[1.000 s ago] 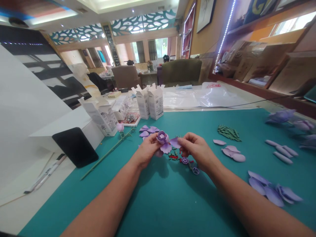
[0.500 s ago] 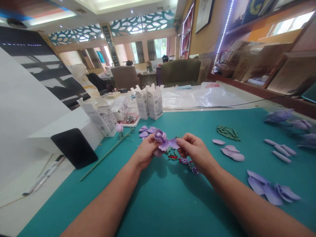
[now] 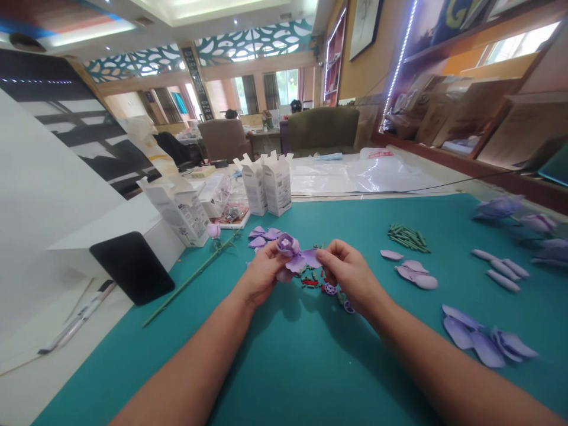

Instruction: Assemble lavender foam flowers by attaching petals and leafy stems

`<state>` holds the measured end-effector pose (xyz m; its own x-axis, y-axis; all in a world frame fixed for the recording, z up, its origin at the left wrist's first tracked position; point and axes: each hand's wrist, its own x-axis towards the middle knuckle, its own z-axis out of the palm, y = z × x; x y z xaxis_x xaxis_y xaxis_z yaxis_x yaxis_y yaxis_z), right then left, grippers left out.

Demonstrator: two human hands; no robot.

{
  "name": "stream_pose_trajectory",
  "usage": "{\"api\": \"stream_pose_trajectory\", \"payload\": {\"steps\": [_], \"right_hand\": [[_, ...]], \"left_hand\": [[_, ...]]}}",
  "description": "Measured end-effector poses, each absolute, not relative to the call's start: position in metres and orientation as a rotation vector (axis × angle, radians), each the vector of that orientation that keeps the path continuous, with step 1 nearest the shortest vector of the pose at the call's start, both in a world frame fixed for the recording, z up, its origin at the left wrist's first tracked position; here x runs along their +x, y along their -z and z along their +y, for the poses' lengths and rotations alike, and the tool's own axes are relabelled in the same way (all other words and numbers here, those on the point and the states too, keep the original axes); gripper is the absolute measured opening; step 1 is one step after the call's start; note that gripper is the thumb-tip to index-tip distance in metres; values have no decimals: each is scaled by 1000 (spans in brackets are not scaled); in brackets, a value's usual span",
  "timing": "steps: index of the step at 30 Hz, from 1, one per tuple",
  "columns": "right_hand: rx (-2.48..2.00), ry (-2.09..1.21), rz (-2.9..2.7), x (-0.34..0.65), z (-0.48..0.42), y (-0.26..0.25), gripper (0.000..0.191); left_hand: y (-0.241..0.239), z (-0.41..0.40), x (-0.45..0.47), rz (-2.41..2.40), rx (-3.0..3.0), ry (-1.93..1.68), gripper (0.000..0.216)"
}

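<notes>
My left hand point(image 3: 265, 271) is closed around a purple toy flower point(image 3: 289, 245) with cupped petals, held above the green mat. Thumb and fingers of my right hand point(image 3: 348, 269) pinch the outer end of a purple petal point(image 3: 312, 257), whose inner end meets the flower's lower right side. Whether that petal is fastened there I cannot tell. Under and between the hands lie small red and green pieces point(image 3: 309, 283) and purple wheel-shaped pieces point(image 3: 330, 289), partly hidden by my right hand. Loose purple petals point(image 3: 257, 241) rest just behind my left hand.
On the right lie green stick pieces point(image 3: 408, 238), pale petals point(image 3: 416, 274), slim lilac pieces point(image 3: 503, 269) and large purple petals point(image 3: 486, 340). A green-stemmed flower point(image 3: 190, 277) and a black tablet point(image 3: 132, 267) are at left. White boxes point(image 3: 278, 186) stand behind the mat point(image 3: 302, 367).
Both hands keep their hold on the flower and petal, with hardly any movement. The whole view has shifted very slightly.
</notes>
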<state>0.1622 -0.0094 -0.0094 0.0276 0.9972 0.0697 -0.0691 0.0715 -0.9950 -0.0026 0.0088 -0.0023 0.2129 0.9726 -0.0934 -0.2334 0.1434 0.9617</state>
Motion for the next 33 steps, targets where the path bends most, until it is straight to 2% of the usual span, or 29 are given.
{"api": "stream_pose_trajectory", "payload": {"steps": [28,33], "right_hand": [[-1085,-1257,-1096,156,-15,5,35],[-1097,-1290,-1094,157,-15,4,35]], "left_hand": [[5,6,2,929,1046,-1125,44],[3,6,2,931,1030,-1125,48]]}}
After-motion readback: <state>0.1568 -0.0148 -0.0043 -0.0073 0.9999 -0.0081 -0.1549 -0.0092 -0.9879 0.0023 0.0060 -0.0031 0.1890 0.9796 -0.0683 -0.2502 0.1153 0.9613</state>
